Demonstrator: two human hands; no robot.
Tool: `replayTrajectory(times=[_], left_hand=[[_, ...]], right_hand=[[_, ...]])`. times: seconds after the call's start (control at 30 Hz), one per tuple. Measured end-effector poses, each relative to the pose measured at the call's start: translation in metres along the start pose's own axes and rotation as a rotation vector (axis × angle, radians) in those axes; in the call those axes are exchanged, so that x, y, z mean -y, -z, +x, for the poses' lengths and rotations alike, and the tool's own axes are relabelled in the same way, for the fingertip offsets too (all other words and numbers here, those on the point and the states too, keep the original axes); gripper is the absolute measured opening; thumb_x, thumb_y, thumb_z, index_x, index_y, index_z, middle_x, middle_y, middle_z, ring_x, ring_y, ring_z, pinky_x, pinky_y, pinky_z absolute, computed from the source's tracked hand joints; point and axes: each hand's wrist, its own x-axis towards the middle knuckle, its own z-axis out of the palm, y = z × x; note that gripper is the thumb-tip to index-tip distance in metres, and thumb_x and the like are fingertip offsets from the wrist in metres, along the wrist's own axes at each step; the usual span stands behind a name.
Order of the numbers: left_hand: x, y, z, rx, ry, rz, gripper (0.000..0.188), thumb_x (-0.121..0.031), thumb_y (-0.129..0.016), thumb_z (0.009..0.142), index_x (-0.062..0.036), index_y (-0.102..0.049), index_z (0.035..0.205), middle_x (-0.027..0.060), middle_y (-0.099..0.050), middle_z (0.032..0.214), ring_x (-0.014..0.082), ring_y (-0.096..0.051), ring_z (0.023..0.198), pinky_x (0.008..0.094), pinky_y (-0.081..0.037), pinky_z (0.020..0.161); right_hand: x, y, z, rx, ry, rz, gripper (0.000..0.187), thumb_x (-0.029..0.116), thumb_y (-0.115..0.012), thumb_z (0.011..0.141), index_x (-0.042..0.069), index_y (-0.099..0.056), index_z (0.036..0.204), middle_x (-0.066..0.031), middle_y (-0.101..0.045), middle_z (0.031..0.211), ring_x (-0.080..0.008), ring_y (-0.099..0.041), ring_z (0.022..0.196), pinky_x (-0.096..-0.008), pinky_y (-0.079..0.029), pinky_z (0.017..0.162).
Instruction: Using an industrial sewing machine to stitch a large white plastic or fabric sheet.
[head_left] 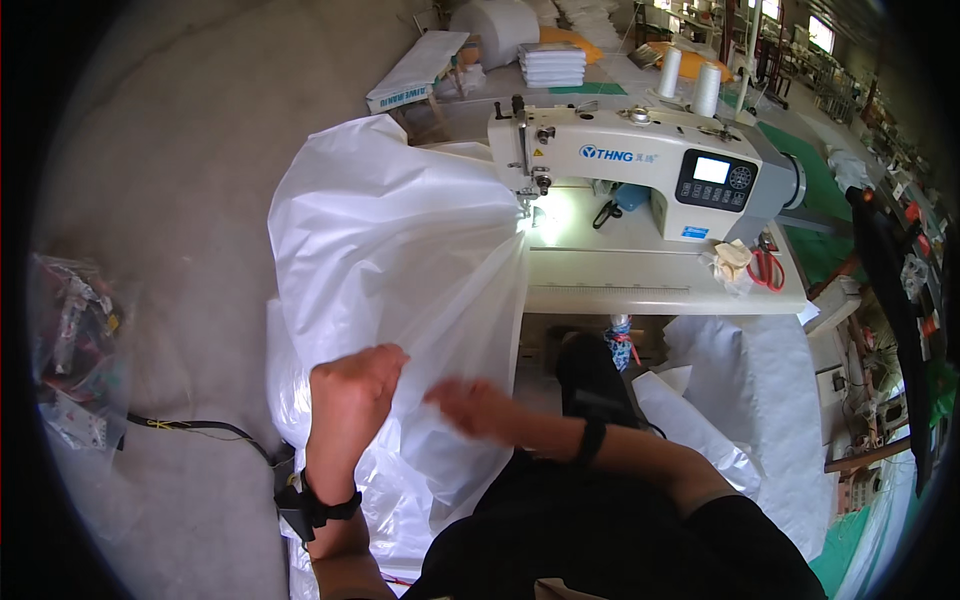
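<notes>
A large white plastic sheet [400, 240] drapes over my lap and off the left end of the sewing table, its upper right corner under the needle of a white sewing machine [620, 150]. My left hand [355, 385] is curled closed over the sheet; whether its fingers grip a fold is hidden. To its right, my right hand [475, 408] hovers over or touches the sheet, its fingers smeared by motion. The machine's lamp lights the needle area brightly.
Red-handled scissors [767, 268] and a crumpled cloth [732, 260] lie at the table's right end. Two thread cones [706, 90] stand behind the machine. More white sheeting [740, 400] hangs at the right. A clear bag of scraps [80, 340] sits at the far left.
</notes>
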Motion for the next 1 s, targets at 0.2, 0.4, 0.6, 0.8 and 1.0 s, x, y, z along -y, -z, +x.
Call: replayTrajectory(times=[0.2, 0.4, 0.6, 0.8, 1.0], left_hand=[[-0.015, -0.020, -0.034, 0.380, 0.117, -0.232, 0.017, -0.014, -0.068, 0.079, -0.0052, -0.060, 0.092, 0.0144, -0.060, 0.067, 0.0329, -0.060, 0.060, 0.0345, -0.046, 0.052], [-0.016, -0.041, -0.052, 0.598, 0.361, -0.625, 0.020, -0.021, -0.060, 0.088, -0.0045, -0.059, 0.099, 0.0188, -0.059, 0.070, 0.0295, -0.060, 0.065, 0.0339, -0.048, 0.062], [-0.025, -0.063, -0.065, 0.656, 0.485, -0.809, 0.030, -0.027, -0.058, 0.087, 0.0015, -0.055, 0.096, 0.0220, -0.059, 0.081, 0.0329, -0.057, 0.073, 0.0377, -0.046, 0.070], [-0.017, -0.085, -0.117, 0.689, 0.423, -0.449, 0.025, -0.020, -0.052, 0.084, -0.0005, -0.052, 0.099, 0.0269, -0.060, 0.081, 0.0438, -0.059, 0.080, 0.0472, -0.047, 0.067], [-0.054, -0.079, -0.129, 0.526, 0.270, -0.115, 0.012, -0.016, -0.049, 0.088, -0.0061, -0.051, 0.093, 0.0186, -0.058, 0.062, 0.0410, -0.059, 0.062, 0.0509, -0.046, 0.056]], right_hand=[[0.013, -0.013, -0.051, 0.167, -0.073, 0.104, 0.030, 0.026, -0.056, 0.092, 0.007, -0.051, 0.115, -0.0074, -0.064, 0.099, -0.0089, -0.050, 0.051, -0.0220, -0.037, 0.044], [0.028, -0.027, -0.084, -0.054, -0.120, 0.011, 0.023, 0.023, -0.054, 0.092, 0.004, -0.055, 0.105, -0.0078, -0.064, 0.077, -0.0079, -0.045, 0.043, -0.0205, -0.035, 0.040], [-0.022, -0.061, -0.058, 0.531, 0.060, -0.583, 0.025, 0.021, -0.048, 0.092, -0.001, -0.060, 0.093, -0.0124, -0.066, 0.080, -0.0204, -0.064, 0.062, -0.0304, -0.050, 0.059], [-0.021, -0.081, -0.050, 0.800, 0.255, -1.102, 0.037, 0.035, -0.052, 0.090, 0.001, -0.063, 0.085, -0.0140, -0.065, 0.078, -0.0251, -0.064, 0.072, -0.0361, -0.049, 0.069], [-0.014, 0.023, -0.093, -0.039, -0.401, -0.709, 0.046, 0.043, -0.051, 0.091, -0.001, -0.064, 0.092, -0.0156, -0.067, 0.083, -0.0273, -0.065, 0.078, -0.0367, -0.051, 0.068]])
